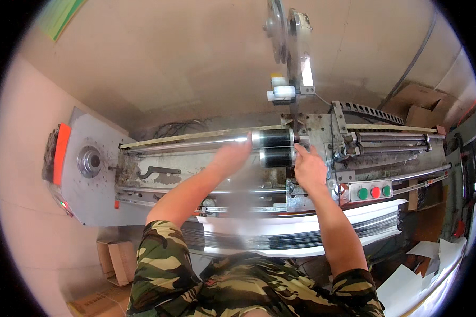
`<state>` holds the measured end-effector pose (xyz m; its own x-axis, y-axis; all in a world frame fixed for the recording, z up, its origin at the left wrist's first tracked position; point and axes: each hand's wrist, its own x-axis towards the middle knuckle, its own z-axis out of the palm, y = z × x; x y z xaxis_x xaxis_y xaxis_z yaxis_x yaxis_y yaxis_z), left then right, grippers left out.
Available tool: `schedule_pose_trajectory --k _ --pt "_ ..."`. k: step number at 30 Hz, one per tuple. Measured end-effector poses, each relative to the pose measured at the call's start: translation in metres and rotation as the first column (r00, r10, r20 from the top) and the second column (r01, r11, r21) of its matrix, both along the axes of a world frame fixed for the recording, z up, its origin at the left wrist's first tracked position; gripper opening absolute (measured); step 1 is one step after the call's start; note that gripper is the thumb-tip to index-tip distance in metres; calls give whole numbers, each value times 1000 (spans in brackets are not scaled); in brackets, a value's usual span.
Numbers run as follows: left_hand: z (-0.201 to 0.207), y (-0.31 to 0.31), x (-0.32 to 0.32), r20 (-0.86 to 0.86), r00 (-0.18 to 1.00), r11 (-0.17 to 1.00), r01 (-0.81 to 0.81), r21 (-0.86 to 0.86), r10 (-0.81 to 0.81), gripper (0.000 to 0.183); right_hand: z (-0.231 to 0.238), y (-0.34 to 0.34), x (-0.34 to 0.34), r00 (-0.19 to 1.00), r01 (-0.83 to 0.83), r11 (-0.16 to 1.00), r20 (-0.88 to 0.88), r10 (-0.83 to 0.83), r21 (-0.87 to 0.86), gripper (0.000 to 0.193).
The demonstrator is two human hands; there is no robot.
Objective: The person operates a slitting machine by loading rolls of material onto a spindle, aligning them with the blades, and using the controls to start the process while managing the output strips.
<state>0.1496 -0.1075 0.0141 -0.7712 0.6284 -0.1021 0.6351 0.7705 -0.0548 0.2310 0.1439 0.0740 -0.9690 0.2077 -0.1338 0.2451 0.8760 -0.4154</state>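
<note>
A black roller (273,138) with bright silver ends lies across a long machine bed, in line with a shiny metal rod (190,143) on its left. Just in front is a second dark roller (276,157), or the lower part of the same one; I cannot tell which. My left hand (234,157) is at the roller's left end, its fingers smeared by motion, so their hold is unclear. At the right end, my right hand (310,168) has its fingers stretched forward and apart, the index fingertip at the roller's edge. No held object shows in it.
A hook spanner (160,171) lies on the bed's left side. Green and red push buttons (375,192) sit on the front right. Behind the rollers rises a post with a pulley wheel (276,31). A sheet-covered roll (301,230) runs along the near side. Cardboard boxes (116,260) stand lower left.
</note>
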Motion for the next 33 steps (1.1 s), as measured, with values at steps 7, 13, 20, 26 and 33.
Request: schedule_pose_trajectory --k 7,13,20,26,33 --pt "-20 -1 -1 -142 987 986 95 138 -75 64 -10 4 0 998 14 1000 -57 -13 16 38" --pt "-8 2 -2 -57 996 991 71 114 -65 64 -13 5 -2 998 24 999 -57 -21 44 36" --pt "-5 5 -1 -64 997 990 48 135 -40 63 -14 6 -1 997 3 997 -81 4 82 35" --pt "-4 7 -4 -59 997 978 64 197 -53 65 -11 4 -3 996 32 995 -91 -23 99 34" --pt "-10 3 -5 -145 985 954 131 271 -94 56 -22 12 -2 990 -9 996 -143 21 85 35"
